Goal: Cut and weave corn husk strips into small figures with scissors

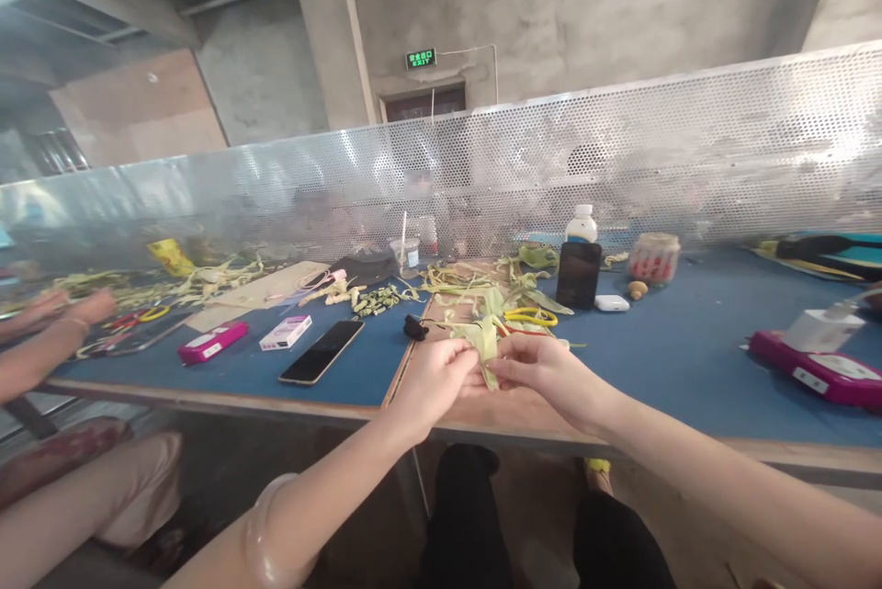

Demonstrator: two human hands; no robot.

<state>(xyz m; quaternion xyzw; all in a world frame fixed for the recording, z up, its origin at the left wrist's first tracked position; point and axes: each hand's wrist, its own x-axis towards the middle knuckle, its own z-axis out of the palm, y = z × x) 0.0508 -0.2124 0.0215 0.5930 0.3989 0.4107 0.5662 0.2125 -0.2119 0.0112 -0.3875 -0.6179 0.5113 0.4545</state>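
Observation:
My left hand (435, 375) and my right hand (544, 370) meet over the near edge of the blue table (675, 359). Both pinch the same pale green leaf strip (486, 346), which stands folded between the fingertips. Just behind them lies a heap of more leaf strips (482, 288) with yellow-handled scissors (529, 317) on it. A translucent bangle (265, 529) sits on my left forearm.
A black phone (322, 352), a white box (285, 332) and a pink case (212, 342) lie left. An upright phone (578, 275), bottle (582, 224), jar (654, 257) and earbud case (611, 302) stand behind. Another person's hands (69, 309) work far left. A perforated metal screen (620, 157) backs the table.

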